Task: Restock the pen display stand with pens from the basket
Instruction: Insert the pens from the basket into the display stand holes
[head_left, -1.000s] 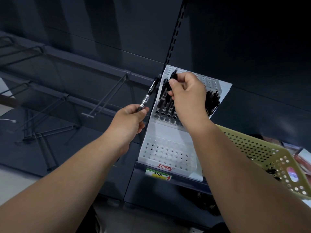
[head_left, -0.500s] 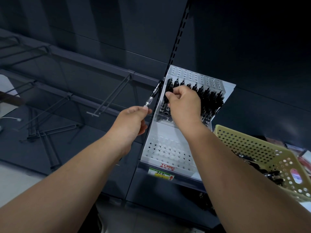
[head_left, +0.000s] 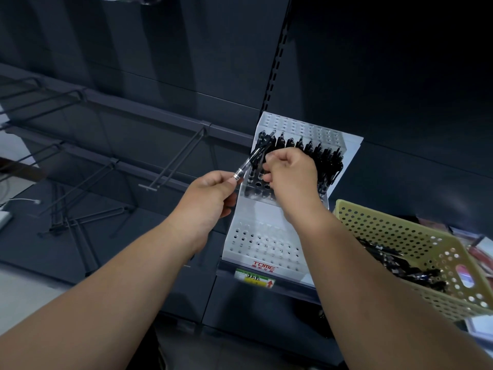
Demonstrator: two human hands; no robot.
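I read left hand [head_left: 210, 193] pinching clear-barrelled black-capped pen [head_left: 250, 161] by its tip | right hand [head_left: 290, 174] curled just beside it, at white perforated plastic display stand [head_left: 264, 209], grip unreadable | yellow perforated plastic basket [head_left: 400, 236] right of that wrist

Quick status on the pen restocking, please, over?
Left hand pinches a spare pen. Right hand seats second pen in display stand's upper tier. Lower tier empty, basket holds more pens. Nothing blocking.
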